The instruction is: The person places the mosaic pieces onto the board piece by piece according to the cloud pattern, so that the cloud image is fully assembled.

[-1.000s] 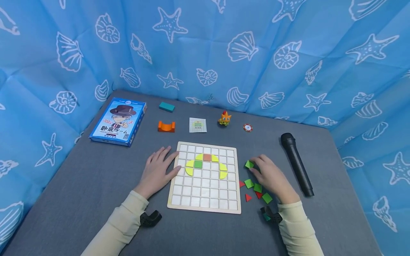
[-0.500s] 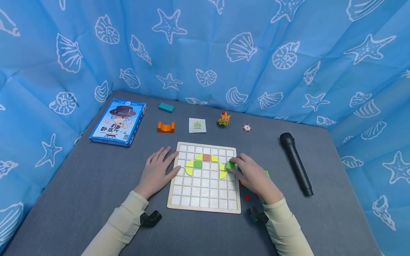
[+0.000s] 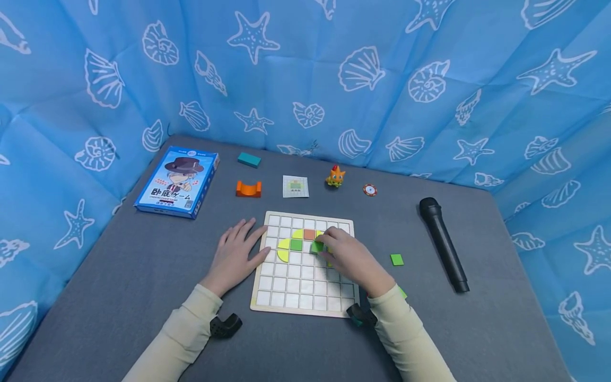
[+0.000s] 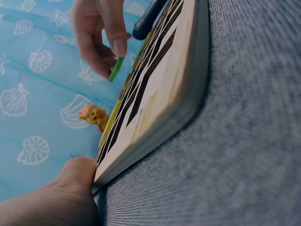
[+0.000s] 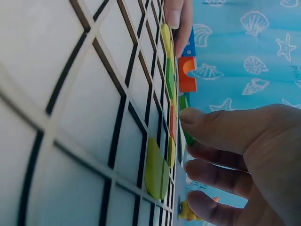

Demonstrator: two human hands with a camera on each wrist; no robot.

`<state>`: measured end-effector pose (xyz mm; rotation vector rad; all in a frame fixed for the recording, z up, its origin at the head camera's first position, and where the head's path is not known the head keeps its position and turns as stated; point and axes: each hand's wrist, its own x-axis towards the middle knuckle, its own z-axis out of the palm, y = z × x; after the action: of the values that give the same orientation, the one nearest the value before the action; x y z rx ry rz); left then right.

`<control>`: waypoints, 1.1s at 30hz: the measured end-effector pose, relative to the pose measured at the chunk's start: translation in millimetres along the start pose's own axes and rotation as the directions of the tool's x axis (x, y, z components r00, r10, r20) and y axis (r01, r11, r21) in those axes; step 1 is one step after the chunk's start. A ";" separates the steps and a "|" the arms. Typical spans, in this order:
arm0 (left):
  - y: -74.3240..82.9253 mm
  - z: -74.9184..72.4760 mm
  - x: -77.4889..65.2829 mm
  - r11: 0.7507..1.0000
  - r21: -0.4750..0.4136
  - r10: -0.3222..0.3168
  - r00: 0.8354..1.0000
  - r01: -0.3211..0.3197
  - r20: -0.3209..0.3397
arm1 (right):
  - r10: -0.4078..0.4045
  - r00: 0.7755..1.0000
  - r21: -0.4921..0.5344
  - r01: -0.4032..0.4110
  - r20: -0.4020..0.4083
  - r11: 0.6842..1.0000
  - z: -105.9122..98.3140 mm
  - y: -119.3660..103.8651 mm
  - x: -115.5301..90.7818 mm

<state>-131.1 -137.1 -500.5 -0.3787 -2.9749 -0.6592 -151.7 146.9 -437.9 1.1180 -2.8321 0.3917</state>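
A square wooden grid board [image 3: 305, 301] with white cells lies in front of me. My left hand [image 3: 234, 257] rests at its left edge, fingers spread, fingertips and thumb on the rim. Over the board's upper middle, my right hand [image 3: 350, 254] pinches a green square tile [image 3: 316, 247] between thumb and fingers. In the left wrist view that tile [image 4: 115, 69] is tilted and held above the board. Set in the grid are another green tile [image 3: 296, 245], an orange-red tile [image 3: 309, 234] and yellow curved pieces [image 3: 283, 255]. The right hand hides some yellow pieces on the right.
Right of the board lie a loose green tile [image 3: 396, 259] and a black microphone [image 3: 444, 244]. Behind it stand a pattern card [image 3: 295, 187], an orange block [image 3: 249, 189], a teal block [image 3: 249, 159], a toy figure [image 3: 335, 176], a poker chip [image 3: 369, 190] and a blue game box [image 3: 176, 182].
My right hand has carried the green square tile from the loose pieces beside the board leftward over the grid. The left hand has stayed at the left edge.
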 end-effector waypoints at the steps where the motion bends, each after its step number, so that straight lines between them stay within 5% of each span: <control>1: 0.1 0.0 0.0 1.000 0.000 0.001 1.000 -0.001 -0.001 | -0.003 1.000 -0.003 0.003 0.002 1.000 0.8 -0.8 1.6; 12: -1.2 1.5 -0.3 1.000 0.000 0.016 1.000 -0.016 -0.022 | 0.075 0.994 0.023 -0.077 0.084 0.997 10.5 -3.1 11.8; 33: -1.4 1.3 -0.5 1.000 0.011 0.004 1.000 -0.004 -0.002 | -0.036 0.999 -0.057 0.034 -0.027 0.998 17.9 -8.1 16.4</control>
<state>-131.0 -137.9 -502.3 -0.3831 -2.9741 -0.6425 -157.8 125.7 -450.9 1.1409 -2.7769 0.3197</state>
